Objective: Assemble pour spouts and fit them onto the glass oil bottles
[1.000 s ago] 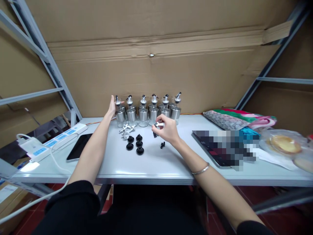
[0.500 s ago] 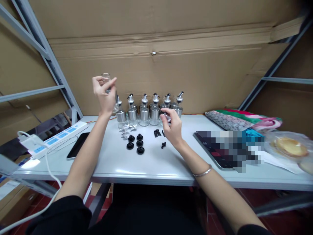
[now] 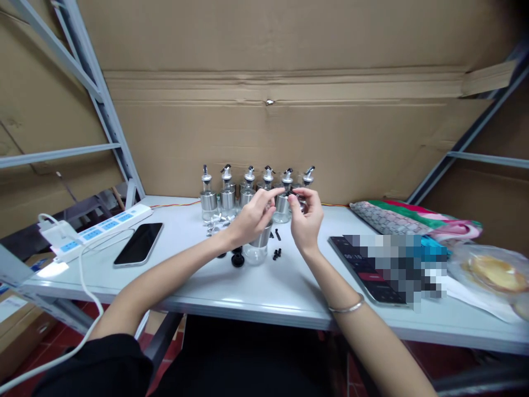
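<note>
My left hand is closed around the upper part of a glass bottle with a steel sleeve, in the middle of the table. Whether the bottle's base touches the tabletop is hard to tell. Close to its right, my right hand pinches a small black part between thumb and fingertips, and the left forefinger reaches toward it. Black round stoppers lie left of the bottle, partly hidden by it and my left hand. Small black pegs and a thin black strip lie to its right.
Several sleeved bottles with pourer tops line the back by the cardboard wall. Silver-white pourer parts lie before them. A phone and power strip are left; a tablet-like device and wrapped food are right.
My left hand has come down and right with the glass bottle, from the upper left to the table's middle. Both hands are now close together. The view has shifted slightly.
</note>
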Demonstrator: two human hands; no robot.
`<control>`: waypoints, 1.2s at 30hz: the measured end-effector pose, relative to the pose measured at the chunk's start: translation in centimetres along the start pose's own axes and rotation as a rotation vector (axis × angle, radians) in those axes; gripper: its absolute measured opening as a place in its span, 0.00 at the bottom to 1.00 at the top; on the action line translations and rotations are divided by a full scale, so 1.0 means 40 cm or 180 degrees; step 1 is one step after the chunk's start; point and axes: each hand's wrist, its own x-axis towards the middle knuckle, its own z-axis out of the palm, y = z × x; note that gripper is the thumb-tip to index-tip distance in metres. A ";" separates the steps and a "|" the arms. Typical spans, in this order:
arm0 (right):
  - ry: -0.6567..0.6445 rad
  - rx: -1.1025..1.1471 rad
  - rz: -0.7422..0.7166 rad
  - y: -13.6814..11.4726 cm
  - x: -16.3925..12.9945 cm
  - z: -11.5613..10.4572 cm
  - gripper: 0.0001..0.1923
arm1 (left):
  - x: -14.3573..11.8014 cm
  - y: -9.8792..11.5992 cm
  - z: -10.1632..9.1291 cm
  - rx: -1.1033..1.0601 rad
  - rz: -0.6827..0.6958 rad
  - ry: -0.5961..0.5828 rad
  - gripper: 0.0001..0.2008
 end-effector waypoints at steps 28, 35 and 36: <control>-0.0787 0.0997 -0.0275 -0.065 0.021 0.029 0.09 | -0.099 -0.009 0.075 -0.1414 -0.0956 0.0542 0.33; -0.1378 0.0590 -0.0449 -0.044 0.033 0.012 0.14 | -0.100 -0.008 0.071 -0.1278 -0.0822 0.0559 0.29; -0.1430 0.0555 -0.0476 -0.043 0.034 0.010 0.14 | -0.100 -0.008 0.071 -0.1275 -0.0803 0.0549 0.29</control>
